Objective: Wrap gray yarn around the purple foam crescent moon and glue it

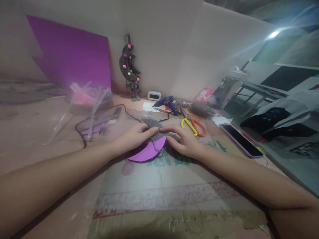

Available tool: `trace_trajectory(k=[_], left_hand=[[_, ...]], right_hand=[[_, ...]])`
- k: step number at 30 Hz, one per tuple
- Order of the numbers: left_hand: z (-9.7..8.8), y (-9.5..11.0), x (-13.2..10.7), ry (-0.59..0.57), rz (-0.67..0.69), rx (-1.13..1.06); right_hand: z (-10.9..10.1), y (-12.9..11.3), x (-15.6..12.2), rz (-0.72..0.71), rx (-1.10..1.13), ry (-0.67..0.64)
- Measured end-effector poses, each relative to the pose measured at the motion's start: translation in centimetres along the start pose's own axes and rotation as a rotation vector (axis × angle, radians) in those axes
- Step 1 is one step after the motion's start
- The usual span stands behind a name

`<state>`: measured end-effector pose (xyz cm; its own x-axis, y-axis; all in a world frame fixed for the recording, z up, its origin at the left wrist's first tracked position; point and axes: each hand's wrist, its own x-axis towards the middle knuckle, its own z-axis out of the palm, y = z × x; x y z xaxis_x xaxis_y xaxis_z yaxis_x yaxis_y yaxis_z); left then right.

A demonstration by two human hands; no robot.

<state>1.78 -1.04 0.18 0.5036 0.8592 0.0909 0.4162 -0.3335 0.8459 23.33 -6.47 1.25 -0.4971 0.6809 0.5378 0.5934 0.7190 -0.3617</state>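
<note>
A purple paper cutout (147,153) with a curved lower edge lies in front of me on the cardboard. Grey yarn (152,124) covers its upper part in close rows, and a loose strand crosses the bare purple area. My left hand (138,134) grips the cutout from the left, its thumb pressed on the yarn and its other fingers mostly hidden. On the right edge, the curved index finger and thumb of my right hand (183,139) hold the piece, the index fingertip touching the yarn.
Beyond my hands are a blue glue gun (166,103), scissors (193,126) and a small digital clock (154,95). A phone (241,141) lies right. Plastic bags (87,99) and a purple sheet (74,56) are left. A yarn-wrapped moon ornament (128,66) hangs behind. Printed cardboard (149,199) covers the table.
</note>
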Motion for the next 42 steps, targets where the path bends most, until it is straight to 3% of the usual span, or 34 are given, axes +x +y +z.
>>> trace_trajectory(k=[12,29,42], left_hand=[[0.0,0.4,0.0,-0.022,-0.012,0.067],[-0.1,0.2,0.1,-0.041,0.080,0.128],[0.1,-0.7,0.6,-0.039,0.088,0.128]], right_hand=[[0.0,-0.1,-0.1,-0.034,-0.009,-0.003],[0.0,-0.1,0.0,-0.045,-0.021,-0.009],[0.3,0.2,-0.1,-0.015,0.008,-0.039]])
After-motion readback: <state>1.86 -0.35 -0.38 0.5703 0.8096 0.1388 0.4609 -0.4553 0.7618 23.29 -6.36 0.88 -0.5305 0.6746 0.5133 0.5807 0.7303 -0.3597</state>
